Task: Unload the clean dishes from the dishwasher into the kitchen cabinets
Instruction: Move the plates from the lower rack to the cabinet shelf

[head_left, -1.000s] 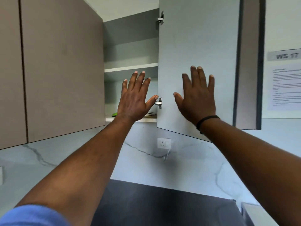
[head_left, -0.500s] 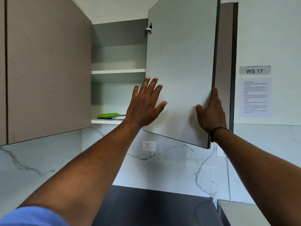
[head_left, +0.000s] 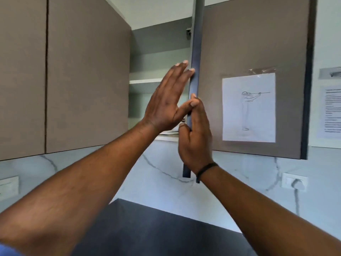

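Door [head_left: 195,74] swung edge-on; shelf [head_left: 145,81] bare

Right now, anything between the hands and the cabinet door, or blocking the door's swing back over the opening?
Nothing between them: the left hand lies flat on the cabinet door near its edge, and the right hand rests on that same edge lower down. Nothing visible stands in the door's path across the open cabinet; its lower shelf is mostly hidden behind the hands.

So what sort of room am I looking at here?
Most likely a kitchen, perhaps a test one: wall cabinets above a marble-look backsplash, a dark countertop, wall sockets, plus printed sheets taped up.
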